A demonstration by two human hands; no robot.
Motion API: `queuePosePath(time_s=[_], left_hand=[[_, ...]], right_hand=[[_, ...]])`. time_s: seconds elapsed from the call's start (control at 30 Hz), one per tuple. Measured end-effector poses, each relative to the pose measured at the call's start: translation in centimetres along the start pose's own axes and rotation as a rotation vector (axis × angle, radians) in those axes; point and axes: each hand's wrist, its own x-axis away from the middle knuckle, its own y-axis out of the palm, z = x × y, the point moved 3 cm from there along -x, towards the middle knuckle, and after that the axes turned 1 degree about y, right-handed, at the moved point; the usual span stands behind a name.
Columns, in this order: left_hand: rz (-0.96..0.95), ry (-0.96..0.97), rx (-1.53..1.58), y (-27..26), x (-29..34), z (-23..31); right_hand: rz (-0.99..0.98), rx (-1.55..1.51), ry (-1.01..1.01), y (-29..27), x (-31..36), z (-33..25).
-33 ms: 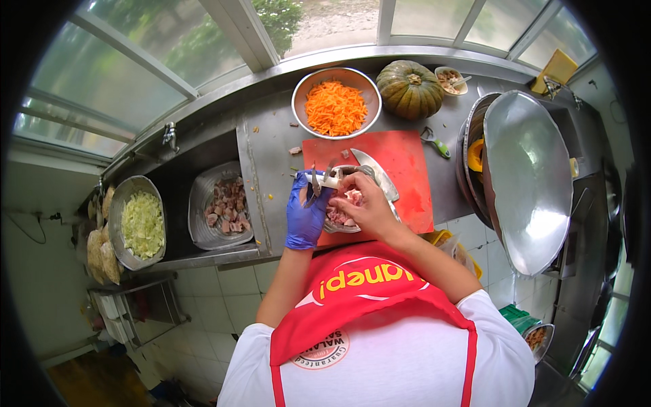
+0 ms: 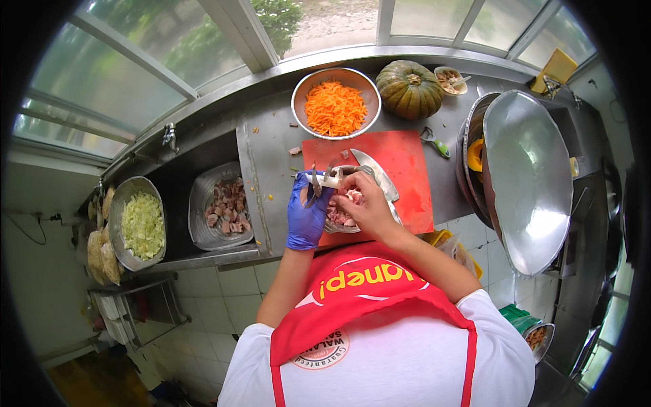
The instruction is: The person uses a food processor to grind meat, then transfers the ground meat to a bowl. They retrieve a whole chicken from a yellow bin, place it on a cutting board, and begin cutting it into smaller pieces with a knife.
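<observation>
Between the picture just before and this one we find almost no change: both hands keep their places over the metal bowl of raw meat, so we judge the handling to be at the same stage. Our gloved left hand is closed around a white cylindrical piece with dark, metal-looking prongs beside it, held above the bowl's upper left side. Our bare right hand has its fingers bent together close by, over the meat; what they grip, if anything, we cannot tell. The bowl sits on the red cutting board, a broad knife blade lies to its right, and shredded carrot waits beyond.
</observation>
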Motion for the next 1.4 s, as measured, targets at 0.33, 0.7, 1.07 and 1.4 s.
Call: queuePosePath(time_s=[0.33, 0.7, 1.07, 1.4], left_hand=[[0.108, -0.121, 0.272, -0.3, 0.0, -3.1], [0.099, -0.02, -0.13, -0.5, -0.4, -2.2], [0.272, -0.454, 0.751, -0.3, 0.3, -3.0], [0.176, -0.406, 0.633, -1.2, 0.0, -3.2]], right_hand=[[-0.149, -0.54, 0.465, 0.5, 0.5, 3.1], [-0.122, -0.702, 0.528, -1.3, -0.7, 3.5], [-0.054, -0.745, 0.616, -1.6, -0.6, 4.7], [-0.042, 0.087, -0.201, -2.1, -1.4, -0.5]])
